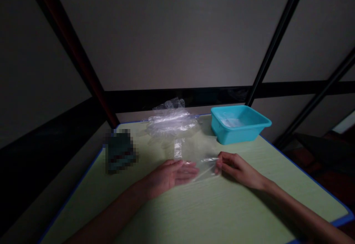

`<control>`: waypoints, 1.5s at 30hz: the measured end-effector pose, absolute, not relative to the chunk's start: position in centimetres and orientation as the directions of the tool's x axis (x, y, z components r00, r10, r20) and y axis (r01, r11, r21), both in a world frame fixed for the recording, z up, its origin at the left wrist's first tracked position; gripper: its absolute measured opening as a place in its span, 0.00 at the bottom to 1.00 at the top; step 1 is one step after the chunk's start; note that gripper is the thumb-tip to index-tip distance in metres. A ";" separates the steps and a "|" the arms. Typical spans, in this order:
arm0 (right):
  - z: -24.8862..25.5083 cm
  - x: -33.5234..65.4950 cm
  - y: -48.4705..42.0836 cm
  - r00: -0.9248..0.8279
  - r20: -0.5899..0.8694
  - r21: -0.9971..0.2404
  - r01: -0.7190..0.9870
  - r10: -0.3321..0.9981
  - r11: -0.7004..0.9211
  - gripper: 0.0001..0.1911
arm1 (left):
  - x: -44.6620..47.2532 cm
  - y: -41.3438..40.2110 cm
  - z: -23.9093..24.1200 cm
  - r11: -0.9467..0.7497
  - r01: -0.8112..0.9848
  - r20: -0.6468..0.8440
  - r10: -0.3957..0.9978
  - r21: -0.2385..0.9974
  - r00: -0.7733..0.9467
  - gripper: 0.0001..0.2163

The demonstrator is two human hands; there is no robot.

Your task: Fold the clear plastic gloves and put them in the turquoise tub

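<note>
A thin, clear sheet-like piece of plastic point(207, 168) stretches between my two hands above the table. My right hand point(240, 169) pinches its right end with thumb and fingertips. My left hand point(174, 175) is held palm turned inward, fingers stretched out and slightly blurred, at the plastic's left side. Whether those fingers are inside the plastic or only against it, I cannot tell. Just beyond my left hand lies a crumpled pile of clear plastic point(172, 122), with a shiny strip point(178, 148) running from it toward my fingers.
A turquoise plastic basin point(238, 136) stands at the back right, with something whitish inside. On the left is a dark, pixelated object point(120, 151). The pale table point(194, 214) has a blue edge and meets a panelled wall point(177, 33) behind.
</note>
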State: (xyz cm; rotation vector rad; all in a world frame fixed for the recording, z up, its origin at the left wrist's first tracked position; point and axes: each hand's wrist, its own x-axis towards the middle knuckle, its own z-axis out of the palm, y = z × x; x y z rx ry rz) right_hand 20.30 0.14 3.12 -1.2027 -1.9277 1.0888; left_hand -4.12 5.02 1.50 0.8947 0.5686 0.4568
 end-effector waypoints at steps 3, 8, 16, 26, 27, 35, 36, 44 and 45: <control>3.0 19.9 0.9 -0.381 0.025 -0.917 0.361 0.924 0.173 0.12 | -3.9 5.0 1.7 0.639 -0.152 -0.350 0.587 0.754 0.729 0.13; 1.8 19.7 2.1 -0.298 -0.031 -0.931 0.356 0.954 0.082 0.12 | -3.4 5.1 2.1 0.749 -0.200 -0.409 0.542 0.632 0.735 0.12; 0.5 19.3 2.2 -0.200 0.088 -0.878 0.448 0.976 0.171 0.08 | -4.1 5.8 2.0 0.645 -0.266 -0.346 0.660 0.716 0.667 0.12; 1.2 19.0 0.8 -0.250 0.400 -0.457 0.780 0.882 0.428 0.17 | -4.4 5.3 1.2 -0.330 0.366 0.249 0.935 0.870 0.250 0.25; 1.2 18.9 0.6 -0.330 0.370 -0.402 0.786 0.868 0.470 0.22 | -4.3 4.8 1.2 -0.465 0.460 0.335 0.879 0.756 0.339 0.25; 0.9 18.3 0.5 -0.634 0.127 -0.206 0.735 0.763 0.646 0.35 | -4.5 2.1 1.4 -0.734 0.576 0.077 0.639 0.360 0.765 0.29; 1.0 18.3 0.5 -0.635 0.120 -0.212 0.735 0.763 0.645 0.35 | -4.6 2.1 1.2 -0.728 0.589 0.062 0.645 0.352 0.761 0.29; 3.0 20.9 0.3 -0.635 0.229 -0.253 0.693 0.738 0.675 0.19 | -4.4 2.4 1.5 -0.757 0.576 0.111 0.630 0.308 0.769 0.31; 3.1 21.1 0.2 -0.627 0.245 -0.245 0.698 0.739 0.673 0.13 | -4.3 2.5 1.7 -0.756 0.579 0.121 0.634 0.305 0.764 0.30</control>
